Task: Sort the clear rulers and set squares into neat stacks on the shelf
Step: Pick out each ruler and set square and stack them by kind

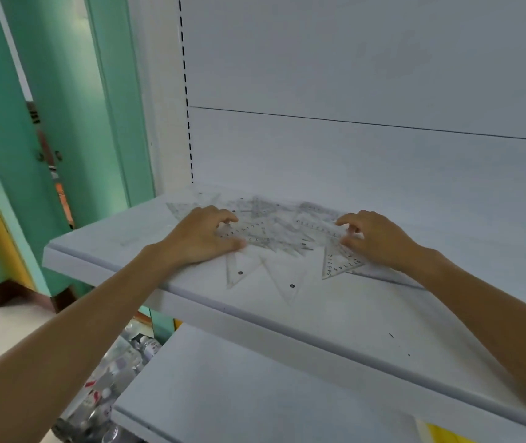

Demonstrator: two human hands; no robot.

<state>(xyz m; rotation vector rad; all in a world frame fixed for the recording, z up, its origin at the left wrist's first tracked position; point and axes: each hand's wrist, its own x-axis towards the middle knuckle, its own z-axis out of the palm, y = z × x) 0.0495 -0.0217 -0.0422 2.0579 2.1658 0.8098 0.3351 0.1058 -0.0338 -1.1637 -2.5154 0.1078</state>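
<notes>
White shelf [111, 247] fills the view. Bottles [121, 362] lie below it at 7 o'clock. Two clear set squares [287, 282] lie flat at 6 o'clock. Next, the left hand [204, 238] pinches one ruler [248, 233] at 9 o'clock of the pile [280, 219]. The right hand [376, 238] pinches another ruler [322, 230] at 3 o'clock. Farthest is the white back wall [351, 155].

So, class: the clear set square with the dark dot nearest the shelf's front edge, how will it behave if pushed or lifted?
The set square lies flat on the smooth shelf, so a push would probably slide it. Thin clear plastic: likely light and fairly stiff. Lying flush, its edge may be awkward to lift.
</notes>
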